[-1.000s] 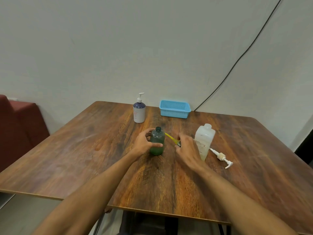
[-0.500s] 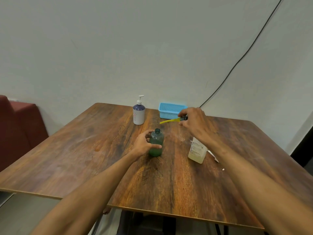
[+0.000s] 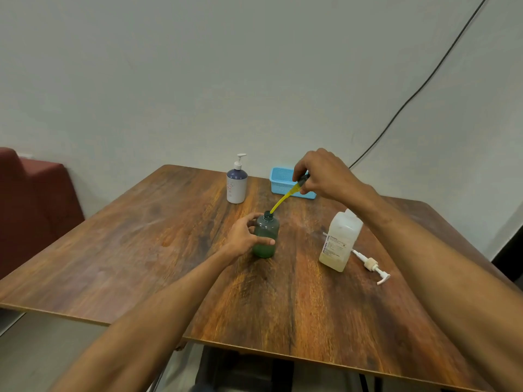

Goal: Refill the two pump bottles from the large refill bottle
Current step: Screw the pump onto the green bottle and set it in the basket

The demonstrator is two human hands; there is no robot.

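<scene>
Yellow tube (image 3: 283, 200) slants from upper right down to lower left, its low tip at the open neck of the upright green bottle (image 3: 266, 236). The right hand (image 3: 325, 174), raised above and behind that bottle with the wrist bent down, pinches the tube's dark cap. The left hand (image 3: 243, 236) wraps the bottle from its left. A refill bottle (image 3: 339, 241) stands to its right, with a white pump (image 3: 370, 264) lying just beyond; a purple bottle (image 3: 237, 185) and a basket (image 3: 278, 179) stand behind.
</scene>
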